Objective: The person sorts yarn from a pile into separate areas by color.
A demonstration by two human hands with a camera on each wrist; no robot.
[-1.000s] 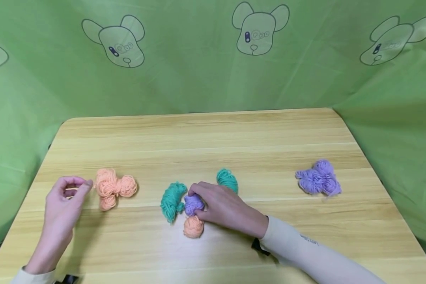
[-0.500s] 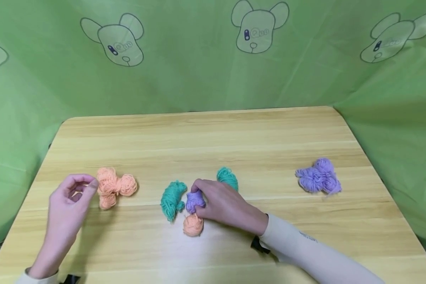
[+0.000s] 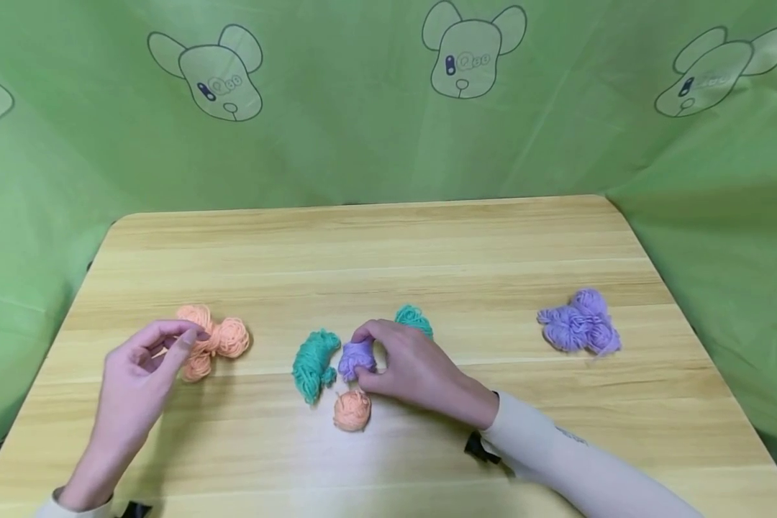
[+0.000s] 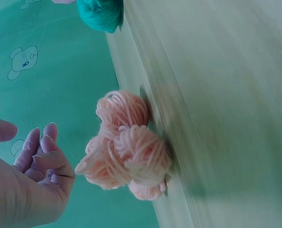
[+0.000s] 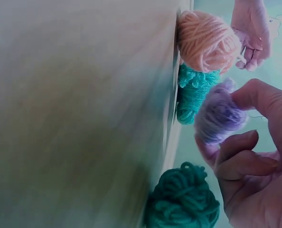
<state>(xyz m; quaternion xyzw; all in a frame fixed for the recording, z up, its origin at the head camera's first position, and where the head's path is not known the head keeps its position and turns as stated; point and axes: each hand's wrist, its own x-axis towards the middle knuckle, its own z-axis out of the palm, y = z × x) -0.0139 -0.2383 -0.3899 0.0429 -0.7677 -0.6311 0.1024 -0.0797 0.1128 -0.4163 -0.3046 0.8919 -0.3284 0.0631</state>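
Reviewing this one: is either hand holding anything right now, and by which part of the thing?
The right hand holds a small purple yarn bundle, pinched by two opposite sides. Nothing shows held in the left hand.

Pale glare lies on the table (image 3: 324, 467) in the bright head view; wrist views look dimmer.
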